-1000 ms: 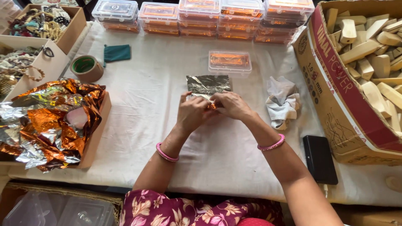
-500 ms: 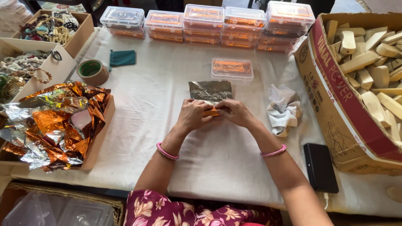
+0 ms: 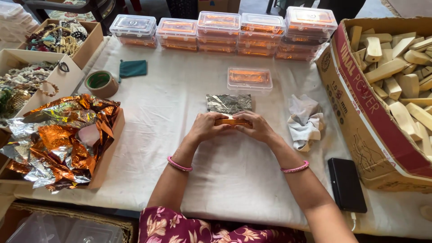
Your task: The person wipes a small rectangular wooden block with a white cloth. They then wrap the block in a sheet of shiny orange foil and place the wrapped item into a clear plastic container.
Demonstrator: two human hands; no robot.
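Note:
Both hands meet at the middle of the white-covered table [image 3: 225, 180]. My left hand [image 3: 208, 126] and my right hand [image 3: 257, 127] together grip a small block wrapped in orange foil [image 3: 231, 121], pressed between the fingers of both. A silver sheet of foil [image 3: 229, 103] lies flat just beyond the hands, its near edge under the block. A clear lidded box with orange contents [image 3: 249, 79] stands a little further back. Each wrist wears a pink bangle.
Stacked clear boxes with orange contents [image 3: 225, 29] line the far edge. A cardboard box of wooden blocks [image 3: 396, 85] fills the right. A crumpled white cloth [image 3: 306, 121] and a black phone [image 3: 345, 184] lie right; crumpled orange-silver foil [image 3: 58, 139], a tape roll [image 3: 101, 83], a green pouch [image 3: 133, 68] and boxes of beads [image 3: 27, 81] left.
The hands stay together on the orange-wrapped block, shifting only slightly over the foil sheet. The camera has tilted a little, so the table sits lower in view.

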